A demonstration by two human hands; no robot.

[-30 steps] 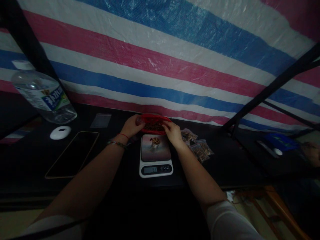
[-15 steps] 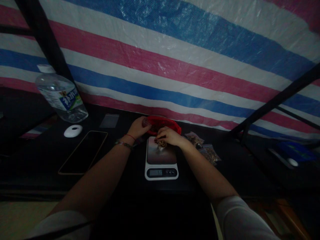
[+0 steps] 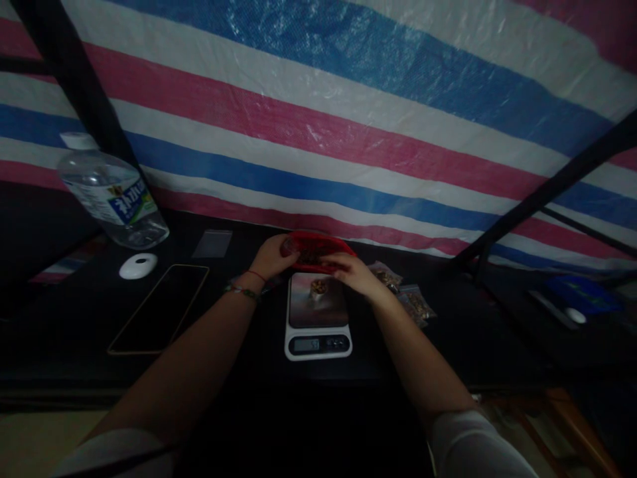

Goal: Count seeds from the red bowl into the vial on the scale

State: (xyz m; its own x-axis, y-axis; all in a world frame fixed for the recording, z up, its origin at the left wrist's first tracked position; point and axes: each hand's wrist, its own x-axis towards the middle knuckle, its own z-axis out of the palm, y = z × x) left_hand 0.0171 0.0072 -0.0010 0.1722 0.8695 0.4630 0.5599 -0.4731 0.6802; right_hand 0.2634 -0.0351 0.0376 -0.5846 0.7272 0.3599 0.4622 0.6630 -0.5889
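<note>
A red dish (image 3: 318,244) of small brown pieces sits at the far edge of a white kitchen scale (image 3: 317,318). My left hand (image 3: 271,255) grips the dish's left rim. My right hand (image 3: 348,269) reaches over the dish's right side with its fingers curled into the pieces; what they pinch is too small to make out. A small cup (image 3: 317,288) filled with the brown pieces stands on the scale's platform, just below both hands. The scale's display is lit.
Small clear bags of brown pieces (image 3: 411,299) lie right of the scale. On the dark table to the left are a phone (image 3: 159,309), a white round disc (image 3: 138,265), an empty clear bag (image 3: 212,243) and a water bottle (image 3: 112,196). A striped tarp hangs behind.
Half a second ago my right hand was down over the cup on the scale; it has moved back up to the red dish. My left hand has stayed on the dish's rim.
</note>
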